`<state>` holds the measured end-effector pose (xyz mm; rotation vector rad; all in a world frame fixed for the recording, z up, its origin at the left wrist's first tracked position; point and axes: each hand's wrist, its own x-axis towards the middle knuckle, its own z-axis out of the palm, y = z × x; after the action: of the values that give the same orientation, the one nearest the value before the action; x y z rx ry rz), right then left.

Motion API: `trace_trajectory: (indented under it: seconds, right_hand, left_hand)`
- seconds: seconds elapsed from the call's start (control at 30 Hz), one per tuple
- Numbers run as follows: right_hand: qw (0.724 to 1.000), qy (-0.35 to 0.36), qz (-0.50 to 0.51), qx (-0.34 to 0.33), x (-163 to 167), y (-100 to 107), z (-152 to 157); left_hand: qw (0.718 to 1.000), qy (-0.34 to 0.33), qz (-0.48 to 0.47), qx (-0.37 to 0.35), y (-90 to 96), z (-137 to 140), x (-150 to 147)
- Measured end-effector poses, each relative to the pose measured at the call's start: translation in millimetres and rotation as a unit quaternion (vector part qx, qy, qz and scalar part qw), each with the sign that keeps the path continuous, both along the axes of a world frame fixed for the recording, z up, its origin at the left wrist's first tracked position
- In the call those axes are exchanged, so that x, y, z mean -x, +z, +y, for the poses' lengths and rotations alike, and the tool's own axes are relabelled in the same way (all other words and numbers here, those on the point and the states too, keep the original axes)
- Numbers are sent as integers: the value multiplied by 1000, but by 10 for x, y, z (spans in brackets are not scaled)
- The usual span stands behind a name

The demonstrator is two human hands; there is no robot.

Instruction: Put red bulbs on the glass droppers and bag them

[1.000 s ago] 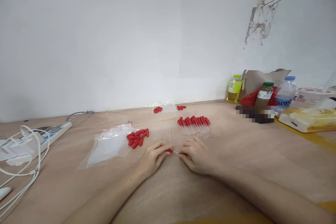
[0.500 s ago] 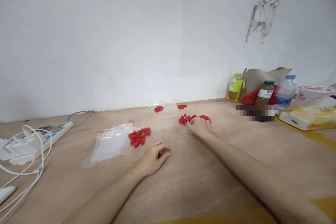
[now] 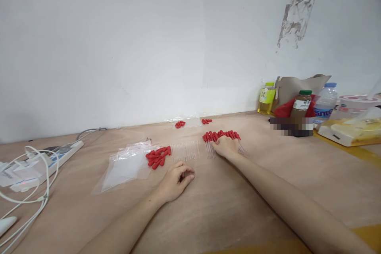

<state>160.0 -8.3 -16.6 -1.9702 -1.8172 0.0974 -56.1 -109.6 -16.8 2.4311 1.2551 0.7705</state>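
Observation:
My right hand (image 3: 226, 147) is bent down over a row of droppers with red rubber bulbs (image 3: 223, 134). Its fingers pinch at a dropper just under the bulbs, though the fingertips are partly hidden. The droppers lie side by side, their thin clear tubes pointing toward me. My left hand (image 3: 176, 180) rests on the table, fingers loosely curled, thumb apart from them, nothing held. In front of it lies a row of bare clear tubes (image 3: 186, 151). Left of those is a pile of loose red rubber bulbs (image 3: 157, 156).
Clear plastic bags (image 3: 125, 168) lie at left, past the pile. A white power strip (image 3: 64, 156) with cables stands farther left. Small groups of red bulbs (image 3: 180, 124) lie on plastic by the wall. Bottles (image 3: 301, 105), a grey bag (image 3: 287, 85) and a tissue pack (image 3: 351, 131) stand at right.
My right hand has drawn slightly toward me, so more red bulbs show and their row looks more even. The left hand rests in nearly the same place.

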Motion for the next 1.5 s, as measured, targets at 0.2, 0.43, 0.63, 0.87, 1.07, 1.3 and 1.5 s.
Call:
trace_trajectory:
  seconds: [0.2, 0.43, 0.63, 0.87, 1.07, 1.3, 1.5]
  right_hand:
    - [999, 16, 23, -42, 22, 40, -109]
    - [995, 64, 9, -79, 125, 65, -183]
    - [992, 97, 11, -78, 216, 70, -167]
    - [994, 103, -39, -10, 563, 100, -115]
    - [995, 76, -57, 30, 743, 134, -14]
    - [994, 89, -43, 52, 691, 220, -108]
    - [976, 208, 29, -51, 97, 127, -469]
  left_hand:
    - [1000, -1, 1, 1, 9, -8, 1]
    - [1000, -2, 5, -5, 18, -11, -1]
    - [1000, -4, -4, -2, 6, -10, 1]
    - [1000, -4, -7, -2, 5, -6, -1]
    - [1000, -9, -10, -3, 17, -1, -3]
    - [1000, 8, -6, -20, 0, -17, -20]
    - [956, 224, 48, -184, 169, 212, 250]
